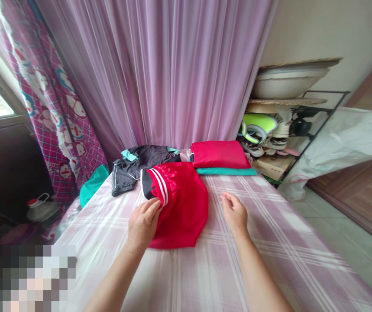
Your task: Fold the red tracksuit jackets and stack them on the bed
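Observation:
A red garment (186, 208) with a white-striped band and a dark part edged in white lies bunched on the checked cloth. My left hand (144, 221) pinches it at the striped band, on its left side. To the right of the garment, apart from it, my right hand (234, 212) hovers over the cloth with loosely bent fingers and nothing in them. Behind stands a folded red stack (220, 154) with a teal folded piece (226, 171) beneath. A black garment (147, 160) with white piping and teal patches spreads out at the back left.
The pale purple checked cloth (189, 277) covers the table. Purple curtains (179, 78) hang behind it. A shoe rack (279, 143) with a basin (289, 80) on top and a white plastic bag (344, 138) stand at right. Teal fabric (91, 184) droops at the left edge.

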`<act>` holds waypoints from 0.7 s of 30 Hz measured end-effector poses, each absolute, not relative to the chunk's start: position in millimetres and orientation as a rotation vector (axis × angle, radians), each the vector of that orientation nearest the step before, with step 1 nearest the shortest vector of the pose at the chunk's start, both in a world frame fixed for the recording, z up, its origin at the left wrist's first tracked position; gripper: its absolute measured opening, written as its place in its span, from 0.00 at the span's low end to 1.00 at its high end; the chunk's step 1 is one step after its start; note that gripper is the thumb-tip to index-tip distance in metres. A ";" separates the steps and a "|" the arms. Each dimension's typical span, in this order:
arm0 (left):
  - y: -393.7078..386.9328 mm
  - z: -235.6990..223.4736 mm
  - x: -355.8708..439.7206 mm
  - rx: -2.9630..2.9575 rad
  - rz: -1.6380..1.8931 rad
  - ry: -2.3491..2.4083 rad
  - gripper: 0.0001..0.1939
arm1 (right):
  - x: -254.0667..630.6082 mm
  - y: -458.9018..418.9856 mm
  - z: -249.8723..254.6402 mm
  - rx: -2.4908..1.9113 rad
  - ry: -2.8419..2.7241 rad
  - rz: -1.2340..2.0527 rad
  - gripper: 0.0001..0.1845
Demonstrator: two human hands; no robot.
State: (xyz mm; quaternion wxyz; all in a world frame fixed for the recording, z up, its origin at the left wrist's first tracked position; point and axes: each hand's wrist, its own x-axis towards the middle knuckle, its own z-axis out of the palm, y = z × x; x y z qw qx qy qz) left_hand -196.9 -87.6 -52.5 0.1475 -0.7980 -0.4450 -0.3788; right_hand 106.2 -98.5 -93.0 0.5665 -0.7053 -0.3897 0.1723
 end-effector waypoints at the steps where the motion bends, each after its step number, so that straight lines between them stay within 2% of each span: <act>1: -92.5 -51.2 -188.9 -2.329 -1.087 -1.211 0.14 | 100.4 -99.0 -81.9 -1.632 -0.969 0.384 0.26; 6: -128.4 -53.3 -148.6 -2.583 -0.936 -0.973 0.15 | 60.9 -88.0 -5.3 -1.471 -1.468 0.303 0.23; 8: -144.3 -58.5 -135.7 -2.683 -0.829 -0.934 0.16 | 39.9 -82.3 20.6 -1.453 -1.763 0.216 0.26; 12: -167.3 -71.6 -122.2 -2.824 -0.659 -0.765 0.16 | 0.3 -80.8 29.6 -1.663 -2.164 0.121 0.52; 13: -171.0 -74.1 -122.1 -2.844 -0.628 -0.731 0.16 | -4.8 -81.9 24.1 -1.745 -2.212 0.128 0.54; 14: -174.0 -75.9 -123.3 -2.863 -0.598 -0.713 0.16 | -6.7 -83.1 17.3 -1.820 -2.235 0.139 0.51; 17: -181.5 -75.4 -132.7 -2.944 -0.465 -0.766 0.16 | 10.9 -85.8 -0.5 -1.969 -2.189 0.156 0.26; 18: -183.7 -73.4 -136.6 -2.973 -0.411 -0.813 0.16 | 24.6 -86.5 -3.8 -1.996 -2.136 0.153 0.22; 21: -188.8 -63.0 -145.5 -3.005 -0.262 -1.012 0.20 | 82.8 -93.0 -8.6 -2.084 -1.721 0.146 0.22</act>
